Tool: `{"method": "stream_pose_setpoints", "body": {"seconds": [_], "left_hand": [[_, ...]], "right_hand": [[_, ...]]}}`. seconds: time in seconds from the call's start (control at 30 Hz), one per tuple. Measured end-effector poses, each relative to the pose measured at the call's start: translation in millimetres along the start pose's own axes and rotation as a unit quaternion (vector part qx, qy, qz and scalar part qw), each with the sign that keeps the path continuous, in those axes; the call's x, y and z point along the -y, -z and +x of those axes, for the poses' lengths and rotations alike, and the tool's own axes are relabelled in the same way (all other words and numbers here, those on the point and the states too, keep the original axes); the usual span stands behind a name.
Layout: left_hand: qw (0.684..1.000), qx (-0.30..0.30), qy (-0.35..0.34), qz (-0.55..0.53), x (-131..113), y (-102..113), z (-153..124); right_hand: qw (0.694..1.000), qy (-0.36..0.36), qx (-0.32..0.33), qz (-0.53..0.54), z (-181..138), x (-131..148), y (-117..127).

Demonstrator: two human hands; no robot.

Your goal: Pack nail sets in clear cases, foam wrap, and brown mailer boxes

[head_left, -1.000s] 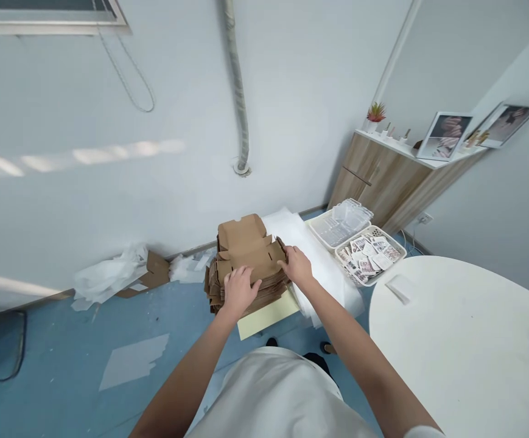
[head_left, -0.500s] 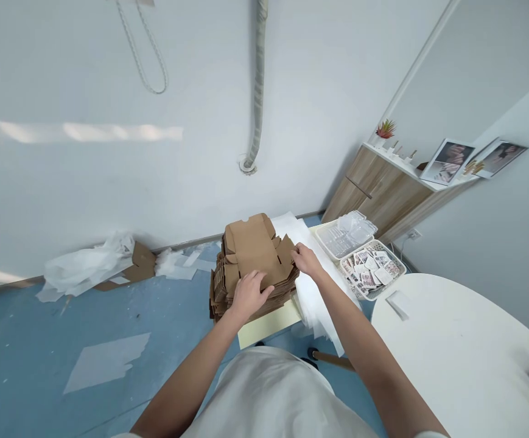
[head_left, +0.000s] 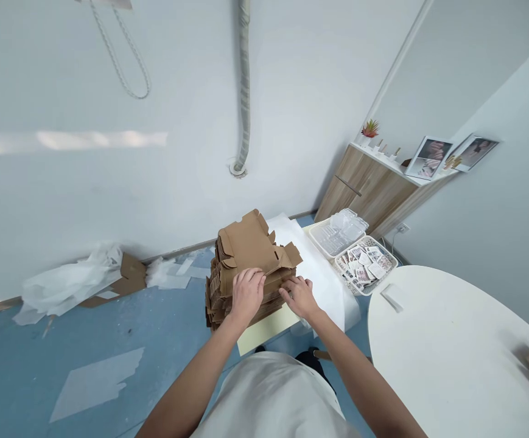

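Observation:
A flattened brown cardboard box (head_left: 246, 240) lies on top of a tall stack of folded cardboard boxes (head_left: 215, 298). Its near panel is bent upward along a crease, and a flap at its right corner sticks up. My left hand (head_left: 248, 292) grips the near edge of this top box, fingers together and curled over the cardboard. Close by on the right, my right hand (head_left: 299, 296) has its fingers bent against the near right corner, below the raised flap. Its fingertips are partly hidden by the cardboard.
The stack stands on a pale yellow board (head_left: 266, 328) beside white sheets (head_left: 323, 292). Farther right are a plastic container (head_left: 337, 237), a basket of small cards (head_left: 365, 266) and a round white table (head_left: 451, 340). A wooden cabinet (head_left: 378, 191) stands behind; wrapping scraps (head_left: 72, 274) lie leftward.
My right hand has moved from the right flap toward me, to the near corner. The near panel of the top box is now bent up. My left hand stays at the near edge.

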State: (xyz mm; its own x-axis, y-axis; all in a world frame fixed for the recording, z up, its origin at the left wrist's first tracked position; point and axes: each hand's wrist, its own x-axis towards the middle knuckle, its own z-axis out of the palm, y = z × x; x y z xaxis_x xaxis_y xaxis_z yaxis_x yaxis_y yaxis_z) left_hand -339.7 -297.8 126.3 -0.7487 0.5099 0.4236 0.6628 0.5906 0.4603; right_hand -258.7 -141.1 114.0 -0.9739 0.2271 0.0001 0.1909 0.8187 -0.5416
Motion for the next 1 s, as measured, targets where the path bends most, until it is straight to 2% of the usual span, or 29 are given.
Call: {"method": "stream_pose_setpoints", "body": {"seconds": [0.1,0.2,0.27,0.37,0.43,0.5,0.57,0.67,0.8,0.87,0.93,1.0], "left_hand": [[0.999,-0.032,-0.008,-0.001,-6.9,8.2,0.5],[1.000,-0.014,-0.011,0.003,-15.9,14.1,-4.4],[1.000,0.025,-0.011,0.001,-22.4,14.3,-11.9],[0.995,0.094,-0.014,-0.020,-31.1,8.4,-27.2],[0.989,0.139,-0.024,-0.047,-35.7,1.5,-37.8],[0.981,0.175,-0.043,-0.074,-40.4,-6.0,-46.6],[0.974,0.196,-0.070,-0.093,-46.6,-12.6,-52.5],[0.971,0.194,-0.108,-0.095,-60.3,-17.8,-54.6],[0.977,0.148,-0.136,-0.068,-83.9,-18.2,-47.0],[0.984,0.125,-0.112,-0.062,-97.0,-22.0,-41.8],[0.989,0.114,-0.060,-0.078,-112.0,-33.2,-39.0],[0.981,0.139,-0.002,-0.135,-130.7,-52.5,-41.5]], "right_hand": [[0.990,-0.066,0.001,0.124,5.0,-14.0,3.0],[0.938,-0.133,-0.056,0.314,11.3,-23.4,26.7],[0.905,-0.149,-0.020,0.398,15.1,-23.6,49.5],[0.865,-0.170,0.056,0.468,21.1,-20.0,81.2],[0.849,-0.201,0.092,0.480,23.6,-20.4,93.0],[0.846,-0.246,0.095,0.464,21.9,-24.8,95.7],[0.852,-0.264,0.058,0.448,14.1,-32.3,93.2],[0.852,-0.241,-0.005,0.465,-9.2,-47.9,92.2],[0.814,-0.232,-0.106,0.523,-59.2,-74.8,108.7],[0.790,-0.221,-0.166,0.547,-91.2,-89.4,121.5],[0.769,-0.204,-0.216,0.566,-127.1,-104.0,134.6],[0.747,-0.195,-0.260,0.580,-165.7,-118.5,146.5]]}}
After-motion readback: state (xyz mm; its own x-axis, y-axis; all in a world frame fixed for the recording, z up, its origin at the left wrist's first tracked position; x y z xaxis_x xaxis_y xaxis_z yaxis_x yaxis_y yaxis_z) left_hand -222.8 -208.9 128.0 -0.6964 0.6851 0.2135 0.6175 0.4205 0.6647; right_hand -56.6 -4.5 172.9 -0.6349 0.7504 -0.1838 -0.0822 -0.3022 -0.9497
